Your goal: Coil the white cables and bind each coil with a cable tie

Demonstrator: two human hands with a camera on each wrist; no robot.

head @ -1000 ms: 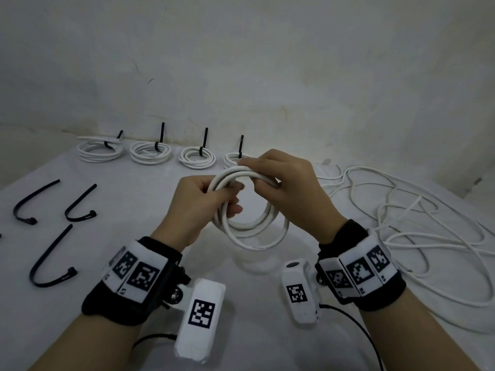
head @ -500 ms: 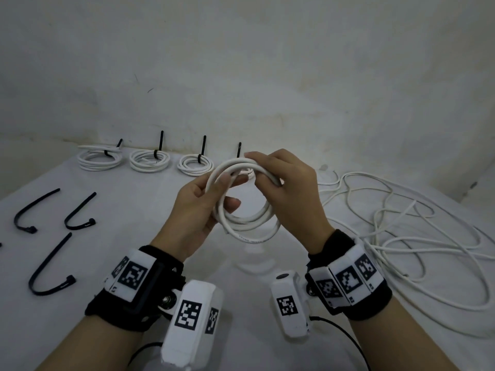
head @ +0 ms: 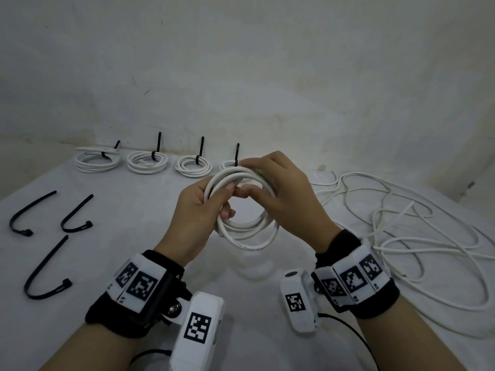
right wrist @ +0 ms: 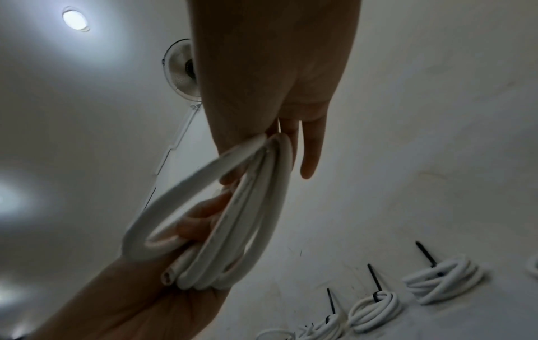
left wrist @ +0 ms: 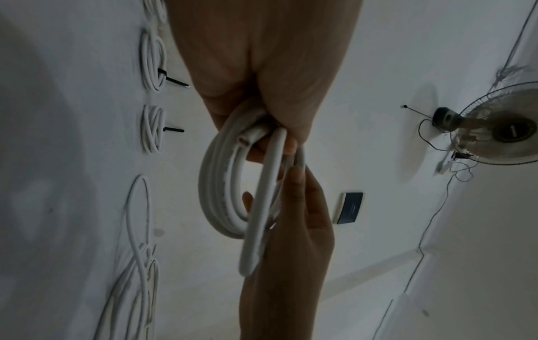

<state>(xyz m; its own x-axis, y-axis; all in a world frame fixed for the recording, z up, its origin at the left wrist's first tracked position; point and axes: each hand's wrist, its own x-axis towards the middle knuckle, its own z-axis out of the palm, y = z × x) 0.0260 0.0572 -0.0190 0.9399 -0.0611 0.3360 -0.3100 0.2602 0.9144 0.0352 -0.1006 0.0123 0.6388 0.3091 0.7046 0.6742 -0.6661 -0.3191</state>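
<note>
A coil of white cable (head: 247, 231) hangs in the air above the table's middle, held by both hands. My left hand (head: 206, 207) grips its left side with fingers curled through the loops; a cut cable end (left wrist: 247, 139) shows at that grip. My right hand (head: 273, 188) holds the top right of the coil (right wrist: 253, 207), thumb inside the ring. Three loose black cable ties (head: 42, 266) lie at the left. Several bound coils (head: 146, 162) with ties upright line the back edge. A tangle of loose white cable (head: 401, 236) spreads at the right.
A white cloth covers the table (head: 120, 236), which meets a pale wall (head: 241, 76) at the back. A wall fan (left wrist: 500, 128) and a dark switch plate (left wrist: 349, 208) show in the left wrist view.
Both hands have shifted a little along the coil's top, the right thumb now inside the ring by the left fingers. The coil stays at about the same height.
</note>
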